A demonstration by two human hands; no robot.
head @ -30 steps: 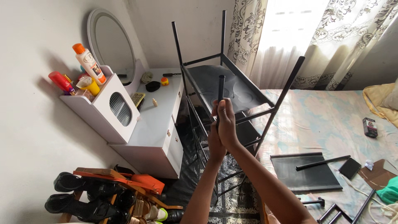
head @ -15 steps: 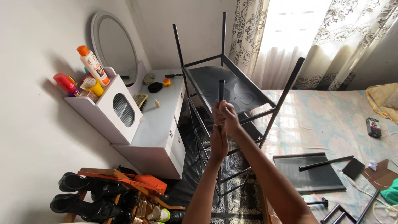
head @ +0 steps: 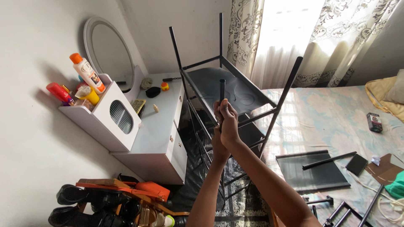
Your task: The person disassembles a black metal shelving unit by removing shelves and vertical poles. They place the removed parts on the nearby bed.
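Both our hands, right over left, have their grip clamped on the upright black post of the metal rack standing between the white desk and the bed. On the desk, a white organizer box holds an orange-capped bottle, a red bottle and a yellow cup.

black metal rack frame, upright, apparently half-assembled
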